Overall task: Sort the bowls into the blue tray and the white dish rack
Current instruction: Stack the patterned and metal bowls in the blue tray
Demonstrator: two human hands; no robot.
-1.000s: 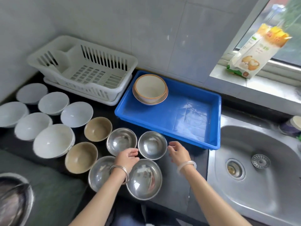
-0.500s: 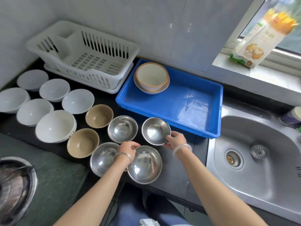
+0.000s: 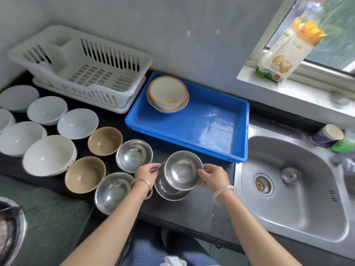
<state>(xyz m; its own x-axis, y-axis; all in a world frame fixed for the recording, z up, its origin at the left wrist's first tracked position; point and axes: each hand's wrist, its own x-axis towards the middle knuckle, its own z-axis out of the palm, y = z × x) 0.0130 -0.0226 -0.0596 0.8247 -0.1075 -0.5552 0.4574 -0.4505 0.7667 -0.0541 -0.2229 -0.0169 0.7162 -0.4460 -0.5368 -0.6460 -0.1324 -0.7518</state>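
The steel sink (image 3: 288,217) lies to the right, and the white dish rack (image 3: 80,60) stands at the back left, as before. The blue tray (image 3: 192,131) beside it holds the same cream bowl (image 3: 167,93), nested in a second dish in its far left corner. The white bowls (image 3: 49,155) on the left, two tan bowls (image 3: 105,141) and two steel bowls (image 3: 134,155) have not moved on the dark counter. What has changed is the small steel bowl (image 3: 182,170). Half a second ago it stood on the counter just in front of the tray. Now it is lifted over the larger steel bowl (image 3: 169,192), partly inside it. The right hand (image 3: 214,178) pinches its right rim, and the left hand (image 3: 147,172) curls its fingers on the larger bowl's left rim.
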